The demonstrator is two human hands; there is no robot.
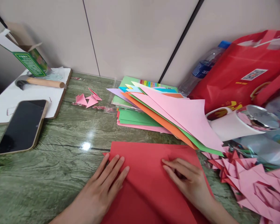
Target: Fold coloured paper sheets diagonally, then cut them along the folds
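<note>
A large sheet of red paper (142, 186) lies on the table in front of me, seemingly in more than one layer, with a red tip poking out at its left edge. My left hand (105, 180) rests flat on its left side, fingers stretched and slightly apart. On the right side of the paper, my right hand (186, 177) is curled, thumb and forefinger pinched together at the red surface. Whatever fold or edge sits between those fingertips is too small to make out clearly.
Behind the red paper is a stack of coloured paper (177, 115). Folded pink pieces (254, 183) are heaped at right, beside a white cup (226, 126), red bag (238, 68) and bottle (203, 67). Leftward are a phone (23, 126), hammer (43, 82), box (31, 60) and small pink pieces (90, 99).
</note>
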